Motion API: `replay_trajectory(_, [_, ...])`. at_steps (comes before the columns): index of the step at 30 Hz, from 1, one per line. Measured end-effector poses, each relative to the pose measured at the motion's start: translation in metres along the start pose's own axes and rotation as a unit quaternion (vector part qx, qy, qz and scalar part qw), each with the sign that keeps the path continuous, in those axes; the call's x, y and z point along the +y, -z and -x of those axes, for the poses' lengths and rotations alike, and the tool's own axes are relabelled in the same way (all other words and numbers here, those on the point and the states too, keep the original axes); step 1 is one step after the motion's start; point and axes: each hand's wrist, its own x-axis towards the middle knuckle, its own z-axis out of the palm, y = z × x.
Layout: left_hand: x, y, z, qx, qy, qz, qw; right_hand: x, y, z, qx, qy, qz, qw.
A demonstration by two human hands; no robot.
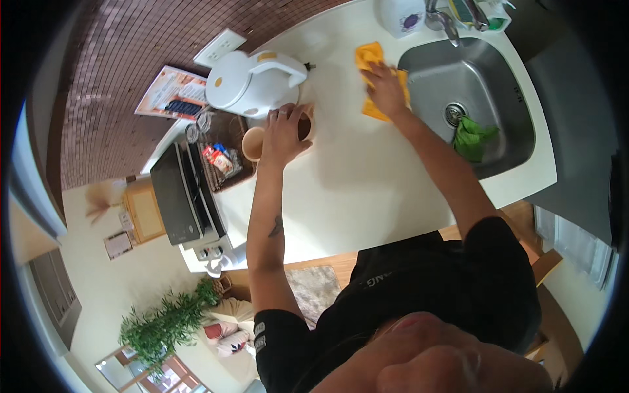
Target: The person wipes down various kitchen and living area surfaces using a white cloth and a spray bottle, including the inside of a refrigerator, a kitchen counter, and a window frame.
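Observation:
My left hand (285, 130) grips a tan container (310, 123) with a dark inside, fingers over its far side and thumb at the near side. Part of it is hidden under my palm. Beside that hand a round beige cup (252, 143) stands at the edge of a brown woven basket (216, 179). A white electric kettle (250, 83) is just beyond my fingers. My right hand (385, 91) presses a yellow cloth (376, 110) flat on the white countertop (354, 196), close to the left rim of the sink.
A steel sink (506, 98) holds a green cloth (471, 140) near its drain. Behind stand a faucet (444, 24) and a white bottle (402, 17). The basket carries small packets (218, 158) and glasses (199, 126). A toaster oven (179, 196) sits at left, a wall socket (220, 47) behind the kettle.

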Motion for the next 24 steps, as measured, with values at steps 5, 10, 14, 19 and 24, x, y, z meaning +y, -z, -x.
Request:
replay_trajectory(5, [-0.001, -0.007, -0.002, 0.036, -0.034, 0.075, 0.996, -0.022, -0.058, -0.065, -0.023, 0.048, 0.014, 0.998])
replay_trajectory(10, [-0.007, -0.011, 0.003, 0.029, -0.02, 0.109, 0.993, 0.026, -0.06, -0.115, -0.001, -0.099, 0.028, 0.995])
replay_trajectory(14, [-0.006, -0.009, 0.004, 0.039, -0.017, 0.108, 0.993, -0.017, -0.063, -0.138, 0.143, 0.051, -0.076, 0.985])
replay_trajectory(19, [-0.001, -0.007, 0.003, 0.025, 0.007, 0.125, 0.992, -0.026, -0.085, -0.16, 0.031, 0.204, 0.047, 0.977])
replay_trajectory(24, [-0.007, -0.011, 0.01, 0.038, -0.009, 0.108, 0.993, 0.012, -0.059, -0.142, 0.013, -0.061, 0.15, 0.987])
